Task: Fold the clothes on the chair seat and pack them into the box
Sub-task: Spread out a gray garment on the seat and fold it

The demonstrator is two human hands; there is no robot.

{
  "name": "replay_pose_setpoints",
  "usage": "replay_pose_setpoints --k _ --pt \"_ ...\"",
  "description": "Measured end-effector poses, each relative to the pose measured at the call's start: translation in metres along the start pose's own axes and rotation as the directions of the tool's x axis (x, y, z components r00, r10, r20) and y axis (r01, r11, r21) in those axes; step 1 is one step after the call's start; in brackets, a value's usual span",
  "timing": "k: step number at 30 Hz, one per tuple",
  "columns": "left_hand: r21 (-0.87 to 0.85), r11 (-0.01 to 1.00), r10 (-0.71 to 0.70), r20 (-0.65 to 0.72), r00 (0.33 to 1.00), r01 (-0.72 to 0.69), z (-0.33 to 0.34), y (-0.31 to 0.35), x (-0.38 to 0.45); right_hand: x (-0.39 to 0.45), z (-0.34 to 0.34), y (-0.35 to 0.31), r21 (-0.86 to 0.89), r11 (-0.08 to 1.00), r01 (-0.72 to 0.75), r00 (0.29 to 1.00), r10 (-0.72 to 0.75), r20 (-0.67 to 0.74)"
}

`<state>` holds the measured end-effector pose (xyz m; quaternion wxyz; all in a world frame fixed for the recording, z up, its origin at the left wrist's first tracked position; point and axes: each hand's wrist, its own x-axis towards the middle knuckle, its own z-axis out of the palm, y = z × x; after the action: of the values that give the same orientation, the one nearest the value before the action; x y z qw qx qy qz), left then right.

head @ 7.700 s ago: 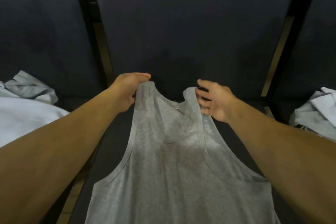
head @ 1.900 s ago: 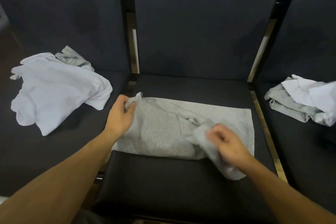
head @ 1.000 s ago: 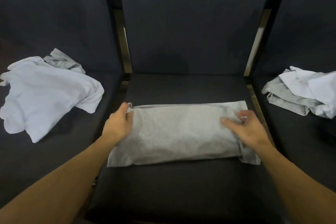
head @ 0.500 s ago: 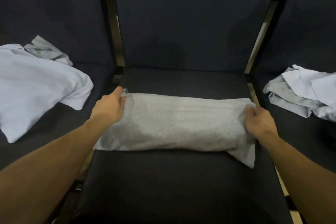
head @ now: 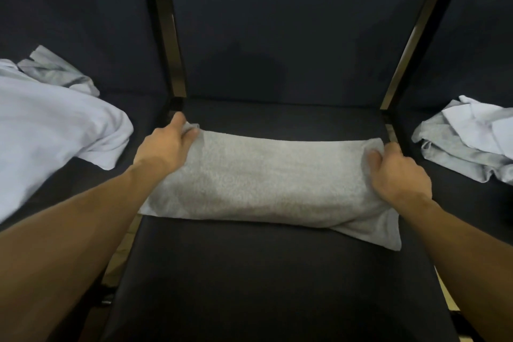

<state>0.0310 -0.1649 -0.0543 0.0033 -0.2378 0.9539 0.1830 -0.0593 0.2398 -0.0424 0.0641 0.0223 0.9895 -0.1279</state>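
Grey garment [head: 266, 178]: folded into a long band, it lies crosswise on the middle chair seat [head: 272, 280], nearer the backrest than the front edge. Its near right corner sticks out as a loose flap toward the front of the seat.
Left hand [head: 166, 150]: at the band's left end, far corner. Thumb and fingers pinch the cloth there, and a small tip of fabric pokes out beside the fingers.
Right hand [head: 397, 172]: at the band's right end. The thumb lies on top of the cloth and the fingers curl over the end edge, gripping it.
Forearms: both reach in from the bottom corners of the view, one to each end of the garment.
Middle chair seat: dark and padded. The front half is bare dark upholstery.
Backrest [head: 291, 22]: dark, upright behind the seat, between two metal frame bars.
Left chair: carries a crumpled white garment [head: 52, 130] with a grey piece [head: 55, 72] tucked behind it, well apart from the band.
Right chair: holds a loose pile of grey and white clothes [head: 469, 139], just past the right frame bar.
Box: not in view.
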Motion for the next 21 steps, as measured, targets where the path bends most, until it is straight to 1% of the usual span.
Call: replay_pose_setpoints --k 2,3,4,5,6,7,8,9,10,11,12,14,18,21 --pt "0.025 1.0 -0.006 -0.024 1.0 0.007 -0.003 0.009 -0.002 0.0 -0.002 0.005 -0.011 1.0 -0.016 1.0 0.016 0.009" --pt "0.081 0.996 0.046 -0.085 0.995 -0.039 -0.002 0.012 -0.006 -0.003 -0.003 0.008 0.003 1.0 -0.018 1.0 0.018 0.005" --pt "0.161 0.98 0.14 -0.161 0.977 -0.114 -0.001 0.014 -0.014 -0.008 -0.005 0.01 0.034 0.999 -0.002 1.0 0.002 -0.026" --pt "0.246 0.949 0.252 -0.212 0.944 -0.198 0.002 0.018 -0.024 -0.015 -0.005 0.011 0.064 0.997 0.041 0.995 -0.035 -0.089" --pt "0.305 0.91 0.354 -0.221 0.909 -0.28 0.004 0.023 -0.037 -0.025 -0.005 0.009 0.071 0.991 0.112 0.98 -0.098 -0.175" --pt "0.328 0.878 0.415 -0.165 0.895 -0.348 0.008 0.027 -0.049 -0.034 -0.002 0.006 0.039 0.979 0.201 0.949 -0.185 -0.253" --pt "0.31 0.868 0.426 -0.069 0.902 -0.387 0.013 0.033 -0.061 -0.047 0.002 -0.001 -0.025 0.962 0.271 0.92 -0.267 -0.287" --pt "0.276 0.876 0.401 0.039 0.915 -0.395 0.02 0.037 -0.072 -0.061 0.011 -0.007 -0.072 0.943 0.326 0.905 -0.333 -0.265" --pt "0.251 0.888 0.364 0.125 0.923 -0.384 0.028 0.037 -0.08 -0.074 0.023 -0.013 -0.09 0.932 0.352 0.909 -0.363 -0.204" --pt "0.245 0.893 0.349 0.158 0.924 -0.379 0.036 0.037 -0.087 -0.086 0.034 -0.015 -0.081 0.934 0.348 0.925 -0.356 -0.136" --pt "0.252 0.89 0.35 0.161 0.923 -0.381 0.042 0.035 -0.09 -0.095 0.045 -0.014 -0.076 0.942 0.328 0.939 -0.334 -0.086" --pt "0.27 0.88 0.362 0.15 0.92 -0.39 0.05 0.032 -0.092 -0.098 0.059 -0.004 -0.12 0.941 0.315 0.947 -0.321 -0.027" --pt "0.3 0.873 0.339 0.195 0.92 -0.386 0.05 0.023 -0.091 -0.088 0.054 0.015 -0.228 0.885 0.407 0.913 -0.39 0.116" --pt "0.295 0.863 0.34 0.26 0.904 -0.41 0.045 0.02 -0.093 -0.092 0.048 0.019 -0.258 0.861 0.439 0.898 -0.411 0.157"
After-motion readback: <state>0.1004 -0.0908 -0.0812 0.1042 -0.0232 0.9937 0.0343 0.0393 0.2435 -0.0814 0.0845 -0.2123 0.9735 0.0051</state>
